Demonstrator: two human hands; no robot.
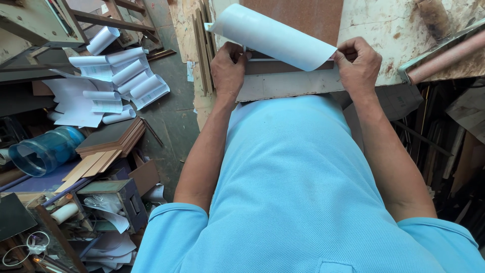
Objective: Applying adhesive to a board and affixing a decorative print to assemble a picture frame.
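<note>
Setting: cluttered workshop, seen from above the person's chest; landmark for all places is the brown board (293, 17) lying on the tabletop (434, 30).
Shirt: light blue polo (298, 202), nearest the camera, below the board.
Left hand (228, 71): at the board's near left corner, fingers (233, 50) curled closed, pinching the white sheet's left edge.
Right hand (358, 63): at the board's near right corner, fingers (353, 48) closed on the sheet's right end.
White sheet (273, 35): curled film or paper, lifted over the board's near edge and stretched between both hands; whether it is glued to the board cannot be told.
Tabletop: stained and pale, under and right of the board.
Pink tube (447, 55): right of the board, on the tabletop's edge.
Floor, left of the board: rolled white sheets (121, 76), a stack of thin wood panels (108, 146), a blue water jug (45, 149) lying on its side.
</note>
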